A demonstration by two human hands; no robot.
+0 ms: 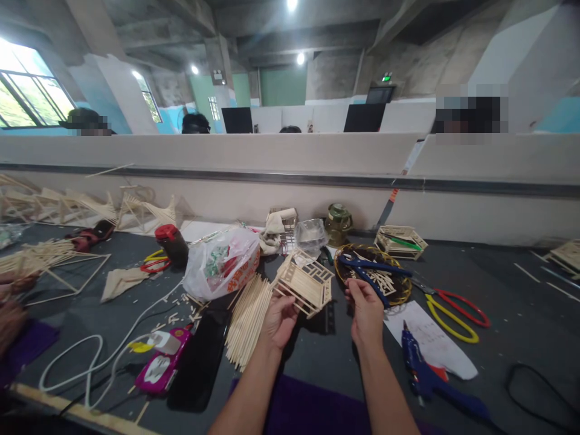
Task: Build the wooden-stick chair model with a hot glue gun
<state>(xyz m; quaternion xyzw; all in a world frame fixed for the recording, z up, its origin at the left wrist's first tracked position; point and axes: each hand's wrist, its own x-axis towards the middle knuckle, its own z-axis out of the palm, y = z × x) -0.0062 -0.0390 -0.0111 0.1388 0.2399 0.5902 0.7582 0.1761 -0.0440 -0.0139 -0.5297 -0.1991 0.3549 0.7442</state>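
Note:
My left hand is closed on the lower left edge of a small model built of wooden sticks, held tilted above the dark table. My right hand is raised to the right of the model, apart from it. Its thumb and fingertips are pinched together, and whatever is between them is too small to make out. Just behind that hand is a round woven basket with short stick pieces in it and blue-handled pliers across it. A bundle of thin wooden sticks lies beside my left hand.
On the right are scissors, a blue glue gun and paper. A black phone, purple device, white cable and plastic bag lie left. Another person's hand is at far left.

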